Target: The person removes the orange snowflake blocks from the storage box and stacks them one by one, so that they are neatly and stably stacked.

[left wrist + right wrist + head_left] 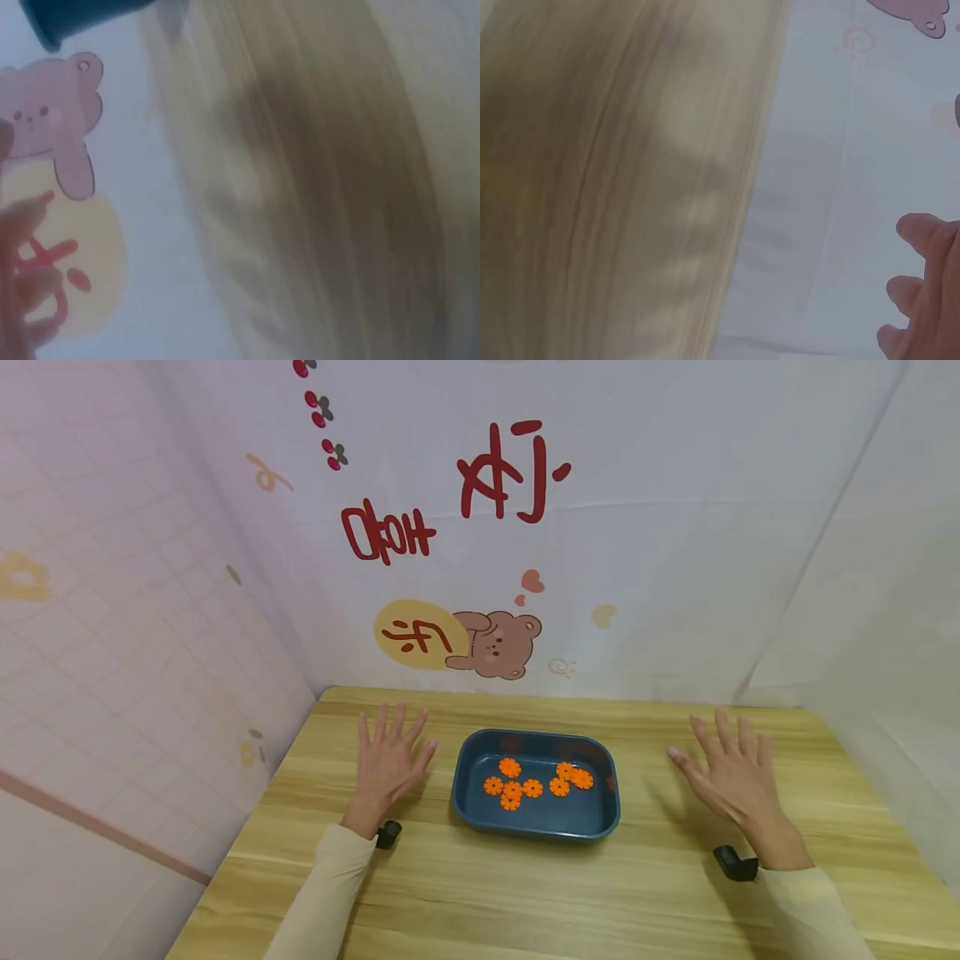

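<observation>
A dark blue rectangular tray [536, 837] lies mid-table in the head view. Inside it are several orange notched discs [532, 788], some overlapping, in a left group and a right group. To the tray's left, my left hand [386, 767] is held with fingers spread and nothing in it. My right hand [737, 777] is on the other side, farther from the tray, its fingers also spread and holding nothing. A corner of the tray [82, 19] shows in the left wrist view. In the right wrist view, only part of the right hand [934, 292] appears at the edge.
The wood-grain table [480, 902] meets a white backdrop [675, 543] printed with a bear [498, 643] and red characters. Another patterned sheet [112, 652] hangs along the left side. Dark wrist cameras, one of them the right camera [735, 863], sit at both wrists.
</observation>
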Motion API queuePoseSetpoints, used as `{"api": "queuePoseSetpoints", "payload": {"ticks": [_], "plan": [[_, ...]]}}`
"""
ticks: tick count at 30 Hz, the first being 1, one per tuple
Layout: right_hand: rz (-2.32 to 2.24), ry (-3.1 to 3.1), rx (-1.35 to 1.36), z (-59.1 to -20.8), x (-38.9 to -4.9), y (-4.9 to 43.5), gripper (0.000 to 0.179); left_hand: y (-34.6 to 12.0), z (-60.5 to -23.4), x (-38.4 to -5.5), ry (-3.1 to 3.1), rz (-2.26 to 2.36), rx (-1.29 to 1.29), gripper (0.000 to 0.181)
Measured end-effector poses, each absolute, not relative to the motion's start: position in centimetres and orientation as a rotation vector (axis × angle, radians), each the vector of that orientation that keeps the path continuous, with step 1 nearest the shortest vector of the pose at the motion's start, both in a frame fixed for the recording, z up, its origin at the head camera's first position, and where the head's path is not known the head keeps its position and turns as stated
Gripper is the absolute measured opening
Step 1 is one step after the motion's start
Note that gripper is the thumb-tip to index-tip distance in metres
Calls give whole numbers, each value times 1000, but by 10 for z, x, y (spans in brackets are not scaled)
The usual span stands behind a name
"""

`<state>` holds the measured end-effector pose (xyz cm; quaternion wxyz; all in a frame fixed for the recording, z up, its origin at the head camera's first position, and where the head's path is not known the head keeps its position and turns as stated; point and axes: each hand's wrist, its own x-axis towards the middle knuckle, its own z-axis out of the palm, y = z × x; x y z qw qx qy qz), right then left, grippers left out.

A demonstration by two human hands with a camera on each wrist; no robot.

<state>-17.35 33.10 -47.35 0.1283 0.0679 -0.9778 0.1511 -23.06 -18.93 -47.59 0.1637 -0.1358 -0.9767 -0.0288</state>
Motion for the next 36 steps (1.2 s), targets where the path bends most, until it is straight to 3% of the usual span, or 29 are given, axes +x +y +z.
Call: {"api": "queuePoseSetpoints", "payload": {"ticks": [13,30,36], "plan": [[795,-2798,423,-459,-192,299,68,-167,-486,-238,-2825,-461,-407,61],[1304,-2856,689,-444,-214,221,52,-137,-498,-239,-2766,-1313,-586,58],[1387,-2908,771,-442,-216,199,48,-128,-502,-238,-2756,-1644,-533,57]]}}
